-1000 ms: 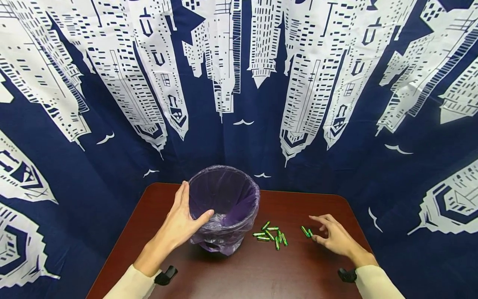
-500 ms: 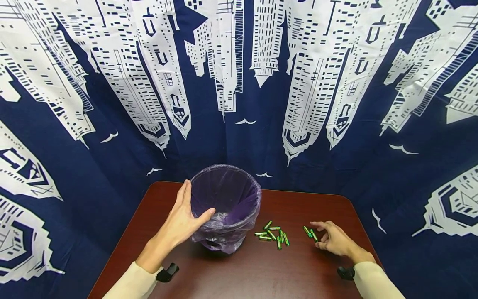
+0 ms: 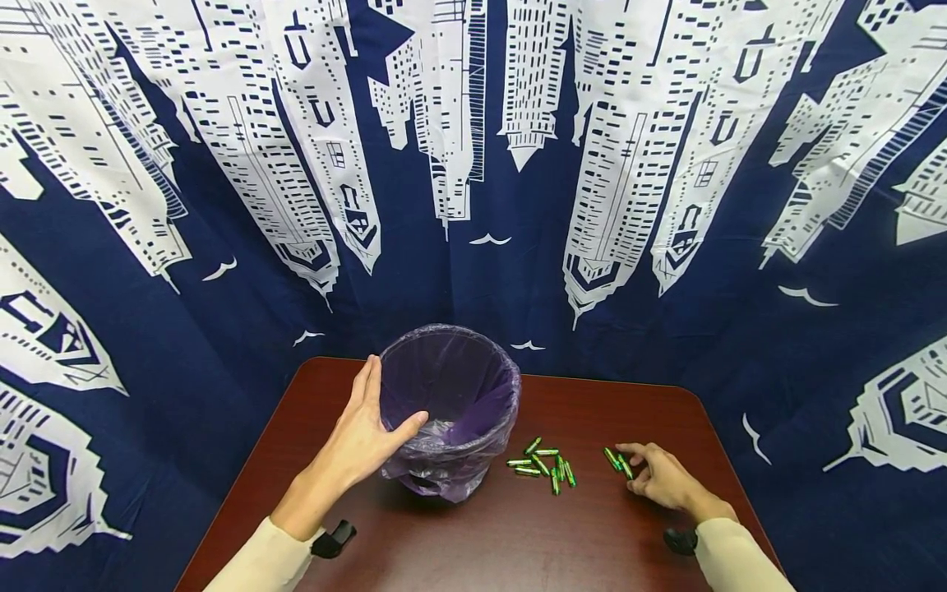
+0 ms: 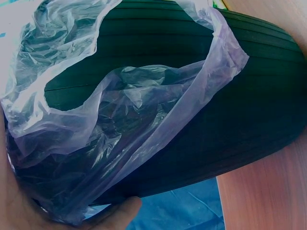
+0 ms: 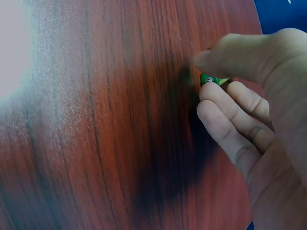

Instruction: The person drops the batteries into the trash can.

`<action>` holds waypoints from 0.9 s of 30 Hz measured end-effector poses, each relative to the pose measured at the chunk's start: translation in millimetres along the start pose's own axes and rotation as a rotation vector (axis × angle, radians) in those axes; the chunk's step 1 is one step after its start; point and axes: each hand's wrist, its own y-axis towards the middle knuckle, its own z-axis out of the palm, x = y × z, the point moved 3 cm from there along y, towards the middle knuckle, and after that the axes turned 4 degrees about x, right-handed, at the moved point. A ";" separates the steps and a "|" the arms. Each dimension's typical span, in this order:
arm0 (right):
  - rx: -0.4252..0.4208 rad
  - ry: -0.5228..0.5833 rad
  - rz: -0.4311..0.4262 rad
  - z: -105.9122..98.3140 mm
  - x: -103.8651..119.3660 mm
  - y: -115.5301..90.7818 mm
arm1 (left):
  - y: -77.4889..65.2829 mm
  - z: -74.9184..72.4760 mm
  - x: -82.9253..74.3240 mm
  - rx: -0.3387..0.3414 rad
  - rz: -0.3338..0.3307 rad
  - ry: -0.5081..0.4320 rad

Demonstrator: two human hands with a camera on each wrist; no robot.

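In the head view my left hand (image 3: 358, 440) rests on the left rim of a bin (image 3: 451, 362) lined with thin purple plastic. Its fingers lie straight along the side and the thumb points across the near rim. The left wrist view has the bin's dark ribbed wall (image 4: 259, 96) and the loose liner (image 4: 153, 96) hanging over it. At the right, my right hand (image 3: 663, 478) pinches a small green battery (image 3: 625, 467), fingertips at its ends. One metal end of that battery (image 5: 209, 79) shows between thumb and fingers. Beside it lies another battery (image 3: 612, 458).
A loose pile of several green batteries (image 3: 541, 465) lies between the bin and my right hand. Everything stands on a reddish-brown wooden table (image 3: 518, 538). Behind hangs a navy curtain (image 3: 481, 288) printed with white buildings.
My right hand has drawn in around the second battery, which has shifted slightly right and now shows between the fingertips. The left hand stays at the bin; the view has drifted a little.
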 end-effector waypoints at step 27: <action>-0.065 -0.064 0.047 2.5 -4.2 13.7 | 0.9 0.3 3.3 -0.020 0.009 -0.015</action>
